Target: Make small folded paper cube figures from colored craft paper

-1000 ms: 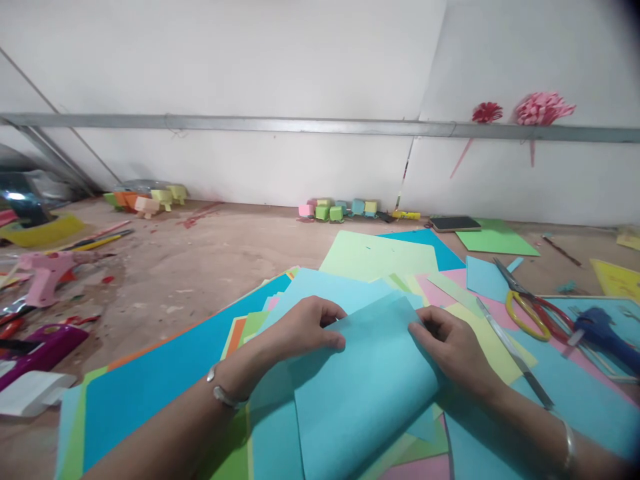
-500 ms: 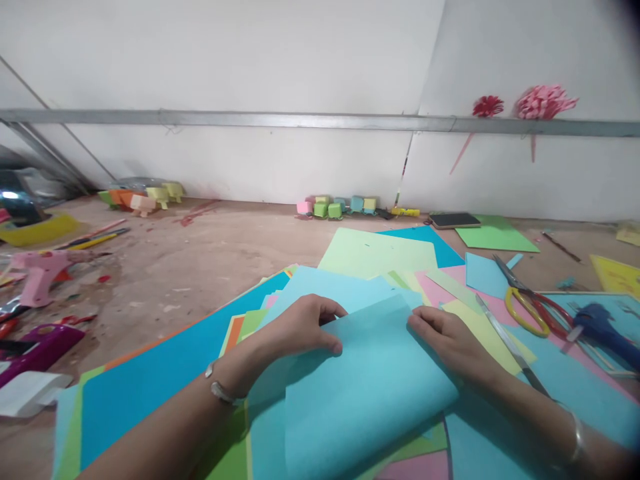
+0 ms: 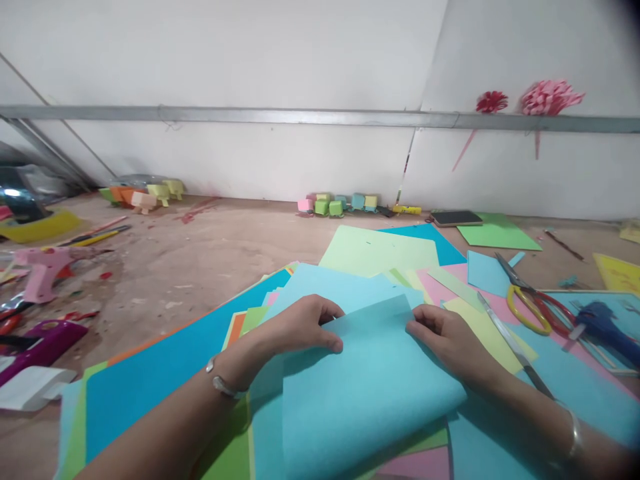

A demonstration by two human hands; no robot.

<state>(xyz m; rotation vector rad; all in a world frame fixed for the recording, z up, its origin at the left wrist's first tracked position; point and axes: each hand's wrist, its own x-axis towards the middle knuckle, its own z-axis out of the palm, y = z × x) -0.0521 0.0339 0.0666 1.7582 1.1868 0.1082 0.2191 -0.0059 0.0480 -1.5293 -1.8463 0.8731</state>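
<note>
A light blue sheet [image 3: 370,393], curved over toward the front in a loose fold, lies above a pile of coloured paper. My left hand [image 3: 313,325] pinches its upper left edge, thumb on top and fingers behind. At the upper right corner, my right hand [image 3: 437,330] grips the same sheet between thumb and fingers. Beneath it are another light blue sheet [image 3: 320,283], a darker blue sheet [image 3: 165,367] and a pale green sheet [image 3: 380,250].
Right of my right hand lie a craft knife [image 3: 515,347], scissors [image 3: 530,300] and a dark blue glue gun [image 3: 607,327]. On the left are a pink glue gun [image 3: 43,270] and a purple tool [image 3: 47,347]. Small paper cubes [image 3: 335,208] stand by the wall.
The sheet's folded right side has shifted slightly outward to the right, and its left edge slightly left. Both hands keep their grip, almost in place.
</note>
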